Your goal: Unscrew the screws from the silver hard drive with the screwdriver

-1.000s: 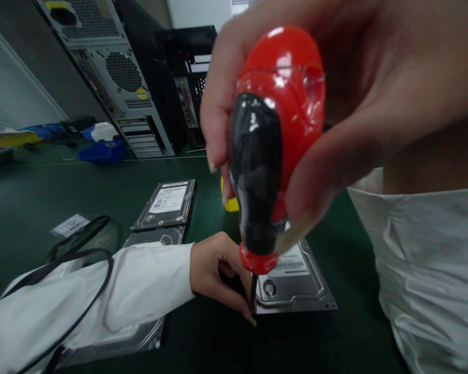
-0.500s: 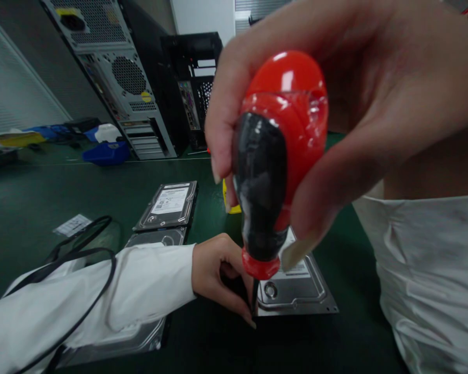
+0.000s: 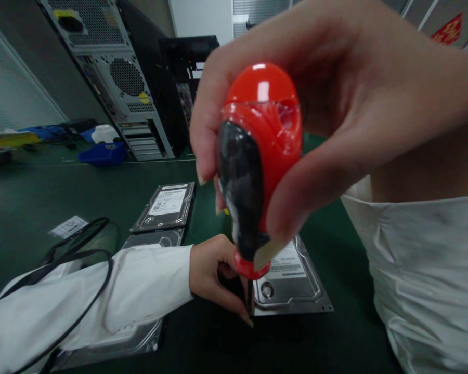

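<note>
My right hand (image 3: 315,135) is closed around the fat red-and-black handle of a screwdriver (image 3: 263,140), held upright close to the camera. Its dark shaft points down to the left edge of a silver hard drive (image 3: 292,291) with a white label. At that same edge is my left hand (image 3: 218,275), thumb and fingers curled together around the tip of the shaft. Whether they pinch the shaft, a screw or the drive's edge cannot be made out. The right hand and handle cover the drive's upper left part.
Other hard drives (image 3: 166,206) lie to the left, partly under my white left sleeve. A black cable (image 3: 101,252) runs over that sleeve. At the back stand a computer case (image 3: 128,78) and a blue bin (image 3: 103,154). A small labelled bag (image 3: 68,227) lies on the green mat.
My right hand and the screwdriver have shifted left relative to the drive, and the handle has turned slightly. My left hand stays at the drive's edge. The view has moved a little.
</note>
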{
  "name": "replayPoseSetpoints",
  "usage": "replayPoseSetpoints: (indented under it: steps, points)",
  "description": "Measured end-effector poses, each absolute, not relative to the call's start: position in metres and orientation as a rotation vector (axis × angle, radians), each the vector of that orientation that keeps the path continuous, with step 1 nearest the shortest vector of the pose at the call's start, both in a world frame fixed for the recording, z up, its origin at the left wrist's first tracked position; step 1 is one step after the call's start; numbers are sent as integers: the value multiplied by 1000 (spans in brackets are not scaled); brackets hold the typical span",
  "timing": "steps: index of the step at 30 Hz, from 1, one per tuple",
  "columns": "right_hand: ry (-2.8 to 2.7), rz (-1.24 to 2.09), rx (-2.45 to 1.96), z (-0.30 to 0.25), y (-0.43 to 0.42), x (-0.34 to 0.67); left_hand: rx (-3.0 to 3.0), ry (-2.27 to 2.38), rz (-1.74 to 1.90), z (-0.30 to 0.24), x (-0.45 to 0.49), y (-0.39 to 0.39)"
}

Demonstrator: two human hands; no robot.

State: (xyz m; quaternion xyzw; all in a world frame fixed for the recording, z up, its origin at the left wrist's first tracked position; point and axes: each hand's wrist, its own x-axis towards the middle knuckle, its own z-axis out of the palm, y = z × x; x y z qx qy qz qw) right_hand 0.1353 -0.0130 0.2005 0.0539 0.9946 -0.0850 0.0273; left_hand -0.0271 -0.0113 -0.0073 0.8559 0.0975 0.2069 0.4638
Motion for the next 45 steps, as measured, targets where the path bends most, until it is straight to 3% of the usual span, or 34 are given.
replayPoseSetpoints:
  steps: [6,11,22,25,32,45]
  points:
    - [3040,-335,35,204,-13,133,2082,238,531,-8,-27,-9]
    - [3074,-600,9,203,-16,131,2102,209,532,-3,-25,-10]
    - [3134,-275,108,190,-6,143,1968,224,553,-15,-26,-13]
    - [3204,-420,27,180,-2,147,1942,245,546,-15,-26,-14]
    - [3181,-1144,-356,180,-28,140,1954,336,481,-15,-29,-15]
    - [3362,-1169,-121,190,-54,130,1980,272,490,-8,-26,-13]
